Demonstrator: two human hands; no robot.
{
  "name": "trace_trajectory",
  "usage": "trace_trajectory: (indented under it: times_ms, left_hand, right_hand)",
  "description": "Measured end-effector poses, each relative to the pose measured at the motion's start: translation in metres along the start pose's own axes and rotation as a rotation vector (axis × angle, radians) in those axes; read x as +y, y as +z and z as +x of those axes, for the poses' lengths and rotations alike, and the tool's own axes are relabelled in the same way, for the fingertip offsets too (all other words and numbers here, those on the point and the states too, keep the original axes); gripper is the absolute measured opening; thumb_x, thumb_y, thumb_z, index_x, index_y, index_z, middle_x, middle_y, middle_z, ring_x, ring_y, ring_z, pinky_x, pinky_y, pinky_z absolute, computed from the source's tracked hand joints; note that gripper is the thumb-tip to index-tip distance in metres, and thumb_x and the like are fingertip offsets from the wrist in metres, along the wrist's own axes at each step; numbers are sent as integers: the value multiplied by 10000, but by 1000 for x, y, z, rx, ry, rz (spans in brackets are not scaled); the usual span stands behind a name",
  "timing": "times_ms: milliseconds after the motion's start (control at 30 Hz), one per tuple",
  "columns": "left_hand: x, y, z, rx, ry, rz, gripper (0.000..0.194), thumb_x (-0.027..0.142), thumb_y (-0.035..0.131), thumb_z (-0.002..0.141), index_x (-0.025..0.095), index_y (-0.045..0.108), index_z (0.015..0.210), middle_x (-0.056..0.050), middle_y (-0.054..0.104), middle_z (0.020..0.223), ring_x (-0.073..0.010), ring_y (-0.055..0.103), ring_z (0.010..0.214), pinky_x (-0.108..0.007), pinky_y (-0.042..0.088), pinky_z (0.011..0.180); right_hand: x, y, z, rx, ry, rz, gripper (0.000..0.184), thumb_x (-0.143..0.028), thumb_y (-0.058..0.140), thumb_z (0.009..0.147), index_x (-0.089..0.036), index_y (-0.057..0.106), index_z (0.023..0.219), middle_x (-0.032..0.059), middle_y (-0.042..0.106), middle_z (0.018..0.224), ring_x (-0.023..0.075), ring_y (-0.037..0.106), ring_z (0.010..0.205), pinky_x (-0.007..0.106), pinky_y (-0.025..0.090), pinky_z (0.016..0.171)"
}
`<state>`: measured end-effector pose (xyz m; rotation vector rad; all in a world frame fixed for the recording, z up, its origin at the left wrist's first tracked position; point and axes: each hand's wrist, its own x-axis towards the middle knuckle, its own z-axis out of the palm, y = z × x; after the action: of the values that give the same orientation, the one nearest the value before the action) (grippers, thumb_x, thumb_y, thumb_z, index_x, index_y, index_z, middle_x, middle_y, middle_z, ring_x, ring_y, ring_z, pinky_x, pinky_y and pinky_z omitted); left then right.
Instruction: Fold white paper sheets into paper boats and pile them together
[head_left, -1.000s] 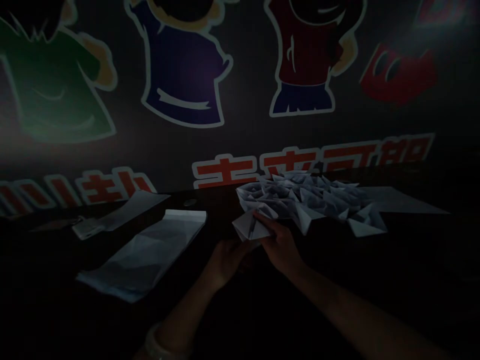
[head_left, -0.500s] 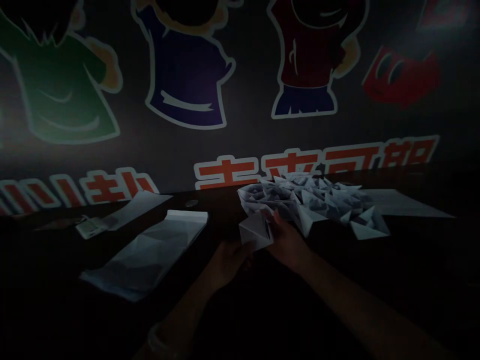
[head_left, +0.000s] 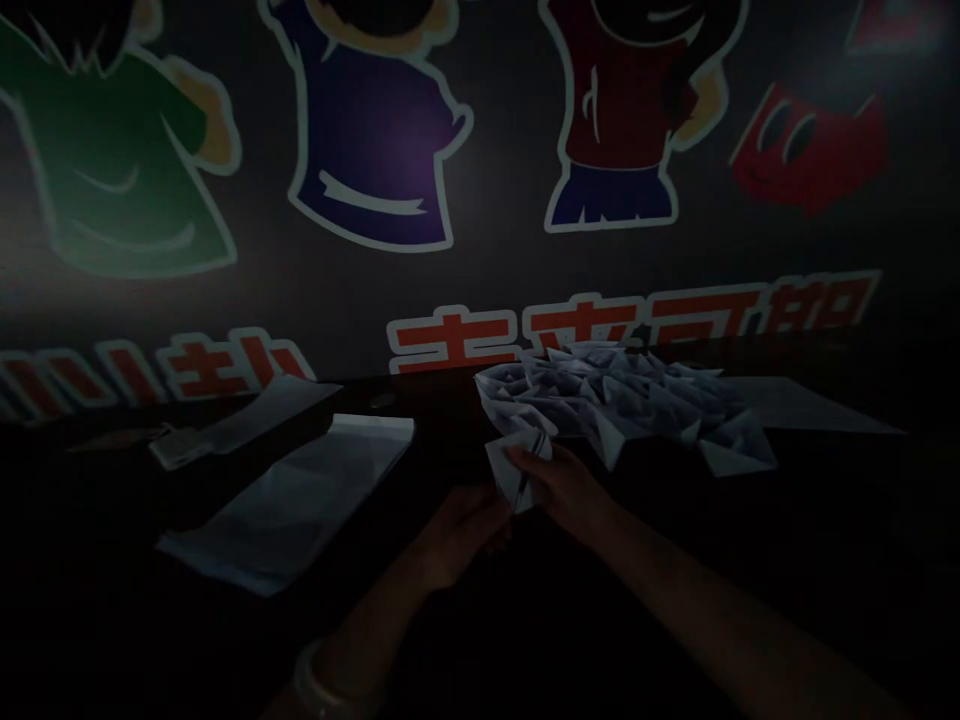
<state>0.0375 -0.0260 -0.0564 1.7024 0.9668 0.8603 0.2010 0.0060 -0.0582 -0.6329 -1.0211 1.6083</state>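
A small piece of folded white paper (head_left: 507,474) is held up between my two hands over the dark table. My right hand (head_left: 564,482) pinches it from the right, with a finger lying across its face. From below and to the left, my left hand (head_left: 466,528) is closed on the paper's lower corner; its fingertips are partly hidden in the dark. Just behind, a heap of folded white paper pieces (head_left: 622,395) with pointed corners spreads out to the right.
A stack of white paper in a clear-looking wrapper (head_left: 292,500) lies to the left. Beyond it are a white sheet (head_left: 274,412) and a small white tag (head_left: 180,447). Another flat sheet (head_left: 810,404) extends right of the heap. A wall with cartoon figures (head_left: 375,130) rises behind.
The folded paper has been turned in my hands and now stands more on its corner. My right hand's finger has moved across its face.
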Motion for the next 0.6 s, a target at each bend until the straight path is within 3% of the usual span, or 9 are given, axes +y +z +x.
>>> trace_trajectory:
  times_ms: [233,433,600]
  left_hand:
    - [-1,2,4,36,-122,88,456,571,530,822,141,633,712,-6,604,587,-130,566,537,-235,434,524]
    - [2,0,5,13,-87,113,431,525,512,842,139,639,699,6,581,565,-112,551,523,-218,444,514]
    - [4,-2,5,-28,-14,198,361,447,501,846,147,645,708,11,575,569,-116,567,541,-213,454,523]
  right_hand:
    - [3,1,-3,-22,-61,-136,321,-435,792,664,-154,660,746,1,632,604,133,560,494,264,446,474]
    - [-6,0,-2,-95,-90,20,404,-534,738,691,-192,709,905,19,667,673,158,582,576,281,444,539]
    - [-3,-6,3,-61,-82,49,409,-561,732,677,-184,718,836,39,682,697,199,624,666,295,458,584]
